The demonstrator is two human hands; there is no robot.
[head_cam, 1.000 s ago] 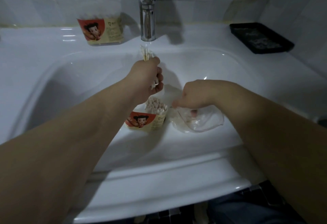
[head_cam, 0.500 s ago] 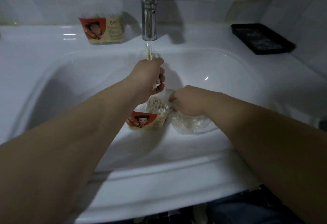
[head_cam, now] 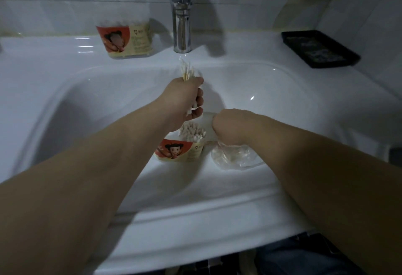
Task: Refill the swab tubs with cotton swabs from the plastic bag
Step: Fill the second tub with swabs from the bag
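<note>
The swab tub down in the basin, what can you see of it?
This tub carries a red and cream label with a cartoon figure. It stands upright and open on the white sink's inner slope, holding cotton swabs on end, tips up. The plastic bag lies at its right; whether they touch is unclear. The left hand hovers above it, gripping more swabs.

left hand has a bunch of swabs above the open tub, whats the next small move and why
Probably lower the left hand so its bundle of cotton swabs drops upright into the open swab tub below it, which already holds swabs standing on end. The right hand sits at the tub's rim beside the plastic bag, possibly steadying it.
</note>
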